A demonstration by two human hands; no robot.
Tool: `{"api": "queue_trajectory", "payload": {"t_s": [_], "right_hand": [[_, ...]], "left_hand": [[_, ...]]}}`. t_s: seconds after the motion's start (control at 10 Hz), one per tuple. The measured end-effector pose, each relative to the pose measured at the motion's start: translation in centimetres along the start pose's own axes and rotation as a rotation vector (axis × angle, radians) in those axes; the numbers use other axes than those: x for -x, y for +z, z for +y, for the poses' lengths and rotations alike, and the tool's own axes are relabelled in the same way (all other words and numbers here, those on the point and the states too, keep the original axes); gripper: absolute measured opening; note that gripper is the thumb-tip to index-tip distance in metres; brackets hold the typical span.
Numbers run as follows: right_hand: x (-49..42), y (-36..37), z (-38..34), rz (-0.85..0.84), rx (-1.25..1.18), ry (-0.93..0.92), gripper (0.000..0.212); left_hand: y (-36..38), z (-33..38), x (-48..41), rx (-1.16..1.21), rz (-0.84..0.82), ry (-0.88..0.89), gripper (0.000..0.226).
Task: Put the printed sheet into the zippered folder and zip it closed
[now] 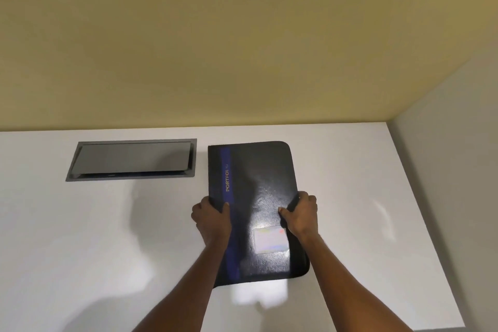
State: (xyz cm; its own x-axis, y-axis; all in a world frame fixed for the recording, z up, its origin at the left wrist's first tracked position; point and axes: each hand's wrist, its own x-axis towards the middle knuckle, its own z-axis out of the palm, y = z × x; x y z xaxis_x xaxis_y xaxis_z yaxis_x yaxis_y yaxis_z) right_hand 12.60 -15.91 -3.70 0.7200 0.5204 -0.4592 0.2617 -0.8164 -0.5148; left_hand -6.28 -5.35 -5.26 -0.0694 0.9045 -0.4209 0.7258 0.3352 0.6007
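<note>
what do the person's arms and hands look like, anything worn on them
Both are bare. The left hand and right hand have no gloves, and no ring shows on the visible fingers. The left forearm and right forearm carry no sleeve, watch or bracelet up to the frame's bottom edge.

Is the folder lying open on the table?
No, the folder is closed with its front cover up, and the left hand and right hand grip its side edges.
</note>
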Motion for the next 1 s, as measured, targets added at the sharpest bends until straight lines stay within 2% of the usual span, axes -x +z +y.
{"api": "queue_trajectory", "payload": {"t_s": [0.3,0.6,0.7,0.8,0.9,1.0], "right_hand": [[-2.5,2.8,-6.0,-0.010,0.006,-0.031,0.059],[-3.3,3.4,-6.6,-0.066,0.064,0.031,0.061],[-2.7,3.7,-6.7,-0.058,0.139,-0.004,0.059],[-1.1,3.7,-7.2,-0.010,0.351,-0.110,0.063],[0.5,4.3,-7.7,0.048,0.440,-0.265,0.071],[2.3,5.1,-8.2,-0.007,0.442,-0.355,0.078]], "left_hand": [[-3.4,0.9,-7.9,-0.096,-0.059,0.045,0.045],[-3.6,0.9,-9.7,-0.202,-0.137,0.043,0.047],[-3.7,0.6,-9.4,-0.227,-0.135,0.076,0.045],[-4.0,0.4,-8.3,-0.278,-0.110,0.148,0.041],[-4.0,-0.6,-6.9,-0.329,-0.021,0.323,0.044],[-4.1,-1.9,-5.1,-0.435,-0.038,0.513,0.056]]}}
